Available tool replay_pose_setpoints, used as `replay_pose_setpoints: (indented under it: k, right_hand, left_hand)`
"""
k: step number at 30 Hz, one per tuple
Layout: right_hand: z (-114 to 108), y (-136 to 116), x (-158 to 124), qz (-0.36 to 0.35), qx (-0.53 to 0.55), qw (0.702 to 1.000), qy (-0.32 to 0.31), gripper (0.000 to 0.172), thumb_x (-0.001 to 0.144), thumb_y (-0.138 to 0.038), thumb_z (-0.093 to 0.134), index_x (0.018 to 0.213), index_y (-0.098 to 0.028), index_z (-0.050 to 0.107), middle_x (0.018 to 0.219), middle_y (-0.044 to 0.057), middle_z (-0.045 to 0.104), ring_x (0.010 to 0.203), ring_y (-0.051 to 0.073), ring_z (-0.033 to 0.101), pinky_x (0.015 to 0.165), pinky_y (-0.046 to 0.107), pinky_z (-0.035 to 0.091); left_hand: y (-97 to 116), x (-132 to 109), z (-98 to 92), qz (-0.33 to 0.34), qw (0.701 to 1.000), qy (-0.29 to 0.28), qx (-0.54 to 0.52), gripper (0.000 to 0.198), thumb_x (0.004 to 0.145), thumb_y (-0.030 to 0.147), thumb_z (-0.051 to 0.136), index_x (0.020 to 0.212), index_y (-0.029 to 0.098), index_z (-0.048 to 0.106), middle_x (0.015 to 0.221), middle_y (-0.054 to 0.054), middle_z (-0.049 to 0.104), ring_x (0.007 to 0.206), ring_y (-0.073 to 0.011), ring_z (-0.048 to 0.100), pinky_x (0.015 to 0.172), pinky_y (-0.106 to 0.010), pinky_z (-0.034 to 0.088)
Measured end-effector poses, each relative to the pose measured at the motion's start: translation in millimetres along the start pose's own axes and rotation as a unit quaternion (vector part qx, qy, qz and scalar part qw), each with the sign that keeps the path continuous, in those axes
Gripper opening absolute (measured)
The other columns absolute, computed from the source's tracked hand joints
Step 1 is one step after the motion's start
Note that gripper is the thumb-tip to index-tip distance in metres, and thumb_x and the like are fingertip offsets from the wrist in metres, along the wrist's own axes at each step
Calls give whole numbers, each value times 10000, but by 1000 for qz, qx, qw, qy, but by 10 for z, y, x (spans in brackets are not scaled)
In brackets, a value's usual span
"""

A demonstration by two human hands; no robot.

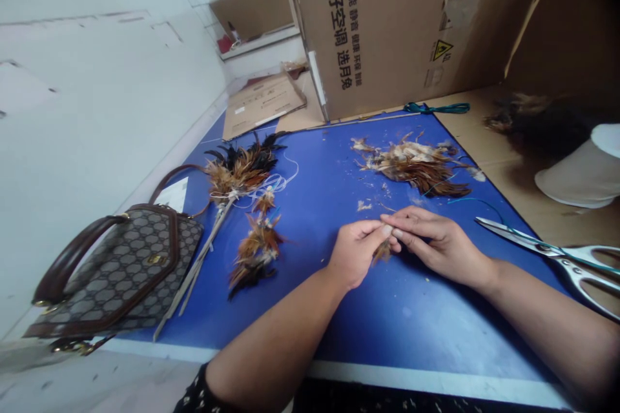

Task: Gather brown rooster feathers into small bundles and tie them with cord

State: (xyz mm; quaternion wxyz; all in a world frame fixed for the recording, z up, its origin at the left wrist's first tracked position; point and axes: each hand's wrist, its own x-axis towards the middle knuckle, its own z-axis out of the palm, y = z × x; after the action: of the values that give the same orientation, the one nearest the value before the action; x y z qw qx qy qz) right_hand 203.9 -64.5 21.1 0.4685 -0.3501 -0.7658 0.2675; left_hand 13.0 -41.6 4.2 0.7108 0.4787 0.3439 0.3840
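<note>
Handbag point(121, 264) at far left, beside the feather bundle point(242, 171) on long stems. Next, loose feathers point(256, 242) lie on the blue table point(300, 303). The person's left hand point(356, 248) pinches a small brown feather tuft point(382, 251) just above the table. Feather pile point(421, 171) lies beyond. Right hand point(438, 242) pinches the same tuft — contact partly hidden. Scissors point(564, 253) at far right. Judgement: a light, steady pinch near the base should spare the barbs.
</note>
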Motion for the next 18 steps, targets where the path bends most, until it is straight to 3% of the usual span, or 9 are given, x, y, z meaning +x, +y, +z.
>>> replay_pose_setpoints:
  k: [5, 11, 15, 18]
  right_hand:
    - [-14, -36, 10, 9, 14, 1000, -10, 412, 1042, -183, 575, 1415, -319, 685, 903, 45, 731, 908, 175, 682, 836, 330, 592]
    - [-131, -64, 9, 104, 34, 994, 0, 206, 1004, -336, 660, 1079, -241, 827, 1037, 85, 731, 904, 184, 711, 805, 316, 611]
    - [-171, -70, 23, 123, 43, 991, -34, 216, 1009, -344, 643, 928, -201, 783, 964, 73, 702, 847, 169, 697, 787, 300, 590]
    - [-157, -70, 28, 120, 31, 992, -30, 237, 1023, -341, 607, 904, -192, 749, 932, 76, 696, 826, 176, 679, 755, 301, 577]
  left_hand:
    - [5, -6, -15, 2, 1000, 7, 27, 312, 912, 406, 734, 827, 107, 762, 766, -89, 739, 672, -135, 644, 676, -275, 491]
    - [76, -7, -34, -47, 996, -71, 12, 335, 886, 428, 759, 777, 113, 735, 726, -89, 729, 683, -159, 677, 631, -265, 463]
    - [82, -13, -27, -64, 994, -89, 24, 346, 883, 436, 762, 775, 109, 737, 733, -93, 731, 658, -145, 659, 581, -247, 420]
    - [68, -24, -24, -61, 994, -81, 33, 346, 895, 440, 755, 806, 106, 745, 755, -97, 742, 679, -144, 670, 636, -257, 451]
